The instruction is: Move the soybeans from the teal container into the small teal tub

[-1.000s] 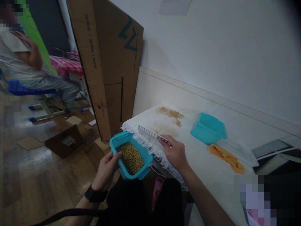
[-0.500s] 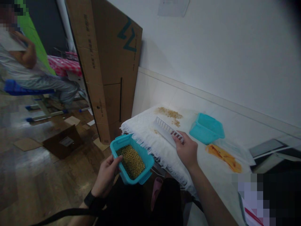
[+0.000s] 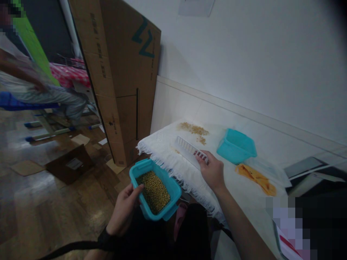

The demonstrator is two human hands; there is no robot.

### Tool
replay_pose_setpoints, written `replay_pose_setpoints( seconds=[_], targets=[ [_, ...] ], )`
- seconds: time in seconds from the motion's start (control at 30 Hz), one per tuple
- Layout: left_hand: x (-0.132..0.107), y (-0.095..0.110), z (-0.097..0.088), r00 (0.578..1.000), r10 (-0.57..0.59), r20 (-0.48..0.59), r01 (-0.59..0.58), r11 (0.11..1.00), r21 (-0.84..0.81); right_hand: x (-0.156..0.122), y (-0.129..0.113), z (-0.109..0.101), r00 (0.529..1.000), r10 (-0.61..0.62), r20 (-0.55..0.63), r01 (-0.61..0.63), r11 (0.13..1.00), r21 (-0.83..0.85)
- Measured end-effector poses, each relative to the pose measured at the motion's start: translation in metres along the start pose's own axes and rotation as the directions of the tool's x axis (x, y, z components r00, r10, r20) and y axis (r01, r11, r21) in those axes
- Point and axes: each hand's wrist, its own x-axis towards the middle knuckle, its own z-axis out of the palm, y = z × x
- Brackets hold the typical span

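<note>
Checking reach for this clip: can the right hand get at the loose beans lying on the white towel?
Probably yes. The right hand holds a white slotted tool on the towel, and the beans lie just past its far end with nothing between.

A white fringed cloth (image 3: 165,150) covers the near end of the bench (image 3: 276,151). On it lie scattered soybeans (image 3: 193,129), a white slotted strip (image 3: 187,147), a teal tub (image 3: 236,146) and an orange-filled clear bag (image 3: 257,177).
</note>
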Motion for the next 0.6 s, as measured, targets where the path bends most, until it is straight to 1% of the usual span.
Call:
replay_pose_setpoints(
  seconds=[0.27,0.43,0.6],
  targets=[
    [-0.0017,-0.0005,0.0002,1.0,-0.005,-0.011,0.004,1.0,-0.015,-0.0042,-0.0015,-0.0046,0.999,0.013,0.032,-0.014,0.999,0.041],
    [-0.0023,0.0006,0.0012,1.0,0.004,-0.006,-0.004,1.0,0.005,-0.005,-0.0024,-0.0074,0.999,0.032,0.022,-0.033,0.998,0.061],
    [-0.0019,-0.0004,0.0008,1.0,0.005,-0.009,-0.005,1.0,0.015,-0.0087,-0.0017,-0.0084,0.997,0.053,0.052,-0.056,0.996,0.063]
  ],
)
